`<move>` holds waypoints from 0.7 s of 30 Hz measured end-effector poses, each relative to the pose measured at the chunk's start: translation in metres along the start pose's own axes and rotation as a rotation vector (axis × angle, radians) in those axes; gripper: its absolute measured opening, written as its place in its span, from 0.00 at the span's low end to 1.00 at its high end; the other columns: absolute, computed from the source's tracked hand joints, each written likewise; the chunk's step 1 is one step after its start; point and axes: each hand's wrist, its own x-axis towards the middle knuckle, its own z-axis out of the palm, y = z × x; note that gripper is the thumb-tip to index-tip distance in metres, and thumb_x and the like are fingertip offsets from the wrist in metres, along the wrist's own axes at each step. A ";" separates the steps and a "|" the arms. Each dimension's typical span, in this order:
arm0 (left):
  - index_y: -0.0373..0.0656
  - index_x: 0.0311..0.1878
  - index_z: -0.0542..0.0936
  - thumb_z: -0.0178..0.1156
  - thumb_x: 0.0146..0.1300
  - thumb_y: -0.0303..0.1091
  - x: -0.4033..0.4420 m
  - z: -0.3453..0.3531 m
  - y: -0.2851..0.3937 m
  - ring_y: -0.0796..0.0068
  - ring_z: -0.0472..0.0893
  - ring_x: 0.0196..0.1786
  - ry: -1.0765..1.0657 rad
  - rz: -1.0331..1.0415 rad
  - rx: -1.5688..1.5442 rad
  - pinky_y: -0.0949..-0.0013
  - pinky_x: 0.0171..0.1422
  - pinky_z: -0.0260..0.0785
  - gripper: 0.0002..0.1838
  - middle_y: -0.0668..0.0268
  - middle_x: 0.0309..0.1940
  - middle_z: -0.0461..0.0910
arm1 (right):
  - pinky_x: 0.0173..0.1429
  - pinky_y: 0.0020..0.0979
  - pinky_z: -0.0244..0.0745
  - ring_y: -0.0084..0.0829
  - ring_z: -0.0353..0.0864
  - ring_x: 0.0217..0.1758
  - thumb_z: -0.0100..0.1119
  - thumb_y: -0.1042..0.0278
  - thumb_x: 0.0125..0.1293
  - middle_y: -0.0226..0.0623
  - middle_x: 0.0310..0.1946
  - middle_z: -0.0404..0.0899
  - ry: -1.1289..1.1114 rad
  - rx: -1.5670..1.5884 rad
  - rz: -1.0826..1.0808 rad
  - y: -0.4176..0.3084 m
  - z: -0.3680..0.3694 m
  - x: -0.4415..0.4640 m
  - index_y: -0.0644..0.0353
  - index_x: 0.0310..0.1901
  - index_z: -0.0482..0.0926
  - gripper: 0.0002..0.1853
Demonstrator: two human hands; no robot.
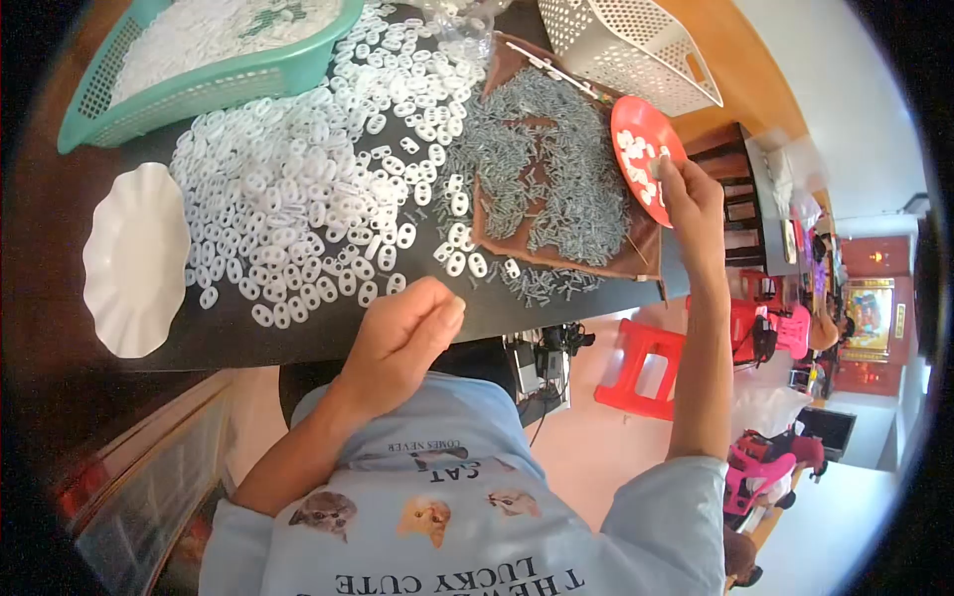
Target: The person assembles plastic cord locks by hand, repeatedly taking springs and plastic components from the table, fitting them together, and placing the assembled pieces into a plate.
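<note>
My left hand (405,338) is closed in a fist just off the table's front edge, near the white two-holed oval plastic pieces (288,199). Whatever it may hold is hidden. At the right, the fingers of my right hand (694,204) are pinched together at a red plate (636,111) with several small white pieces on it. A pale bit shows at those fingertips, too small to name. Between the plate and the white pieces, many small grey metal screws or pins (576,204) cover a brown cloth-like sheet (641,248).
A green basket (229,79) full of small white pieces stands back left, beside a white scalloped dish (137,263). A white perforated basket (636,45) is at the back right. Red stools (641,370) stand on the floor; other people sit farther right.
</note>
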 end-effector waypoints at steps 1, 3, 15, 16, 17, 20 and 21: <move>0.40 0.33 0.70 0.48 0.73 0.35 0.000 0.000 0.000 0.86 0.62 0.25 0.004 -0.011 0.001 0.78 0.29 0.57 0.13 0.73 0.24 0.67 | 0.27 0.27 0.62 0.17 0.68 0.25 0.54 0.59 0.70 0.29 0.20 0.75 -0.019 -0.077 -0.013 0.017 -0.003 0.012 0.72 0.31 0.80 0.20; 0.40 0.33 0.70 0.48 0.73 0.35 -0.001 -0.002 0.001 0.86 0.63 0.25 0.015 -0.021 0.004 0.78 0.29 0.57 0.12 0.73 0.24 0.67 | 0.27 0.26 0.59 0.15 0.65 0.24 0.54 0.57 0.70 0.26 0.19 0.70 -0.044 -0.088 0.003 0.037 -0.001 0.027 0.71 0.30 0.79 0.21; 0.38 0.32 0.72 0.52 0.71 0.33 0.004 -0.004 0.002 0.83 0.63 0.21 0.003 0.098 0.140 0.73 0.26 0.58 0.11 0.71 0.17 0.66 | 0.42 0.48 0.73 0.55 0.77 0.41 0.51 0.71 0.65 0.52 0.37 0.75 -0.261 0.013 -0.720 -0.111 0.110 -0.010 0.60 0.44 0.77 0.09; 0.37 0.32 0.72 0.53 0.71 0.32 0.003 -0.003 0.005 0.83 0.64 0.21 0.002 0.080 0.134 0.73 0.26 0.59 0.11 0.70 0.17 0.67 | 0.43 0.47 0.75 0.53 0.77 0.41 0.52 0.74 0.61 0.49 0.36 0.73 -0.292 -0.037 -0.725 -0.124 0.122 -0.008 0.58 0.46 0.77 0.12; 0.37 0.32 0.72 0.53 0.70 0.31 0.003 -0.003 0.006 0.82 0.64 0.21 0.005 0.062 0.127 0.72 0.27 0.59 0.11 0.69 0.18 0.68 | 0.43 0.47 0.75 0.53 0.77 0.41 0.52 0.74 0.61 0.49 0.36 0.73 -0.302 -0.025 -0.737 -0.132 0.132 -0.002 0.58 0.46 0.77 0.12; 0.37 0.31 0.72 0.53 0.69 0.30 0.001 -0.002 0.007 0.80 0.66 0.22 0.045 0.106 0.130 0.71 0.27 0.61 0.10 0.67 0.19 0.68 | 0.40 0.41 0.73 0.45 0.78 0.40 0.55 0.78 0.57 0.40 0.38 0.74 -0.310 -0.251 -0.845 -0.143 0.165 0.020 0.53 0.49 0.78 0.17; 0.37 0.31 0.72 0.54 0.69 0.31 0.001 -0.003 0.007 0.80 0.66 0.22 0.045 0.134 0.155 0.71 0.27 0.61 0.10 0.68 0.20 0.69 | 0.40 0.41 0.73 0.45 0.78 0.40 0.55 0.78 0.57 0.40 0.38 0.74 -0.326 -0.235 -0.861 -0.144 0.169 0.021 0.53 0.49 0.78 0.17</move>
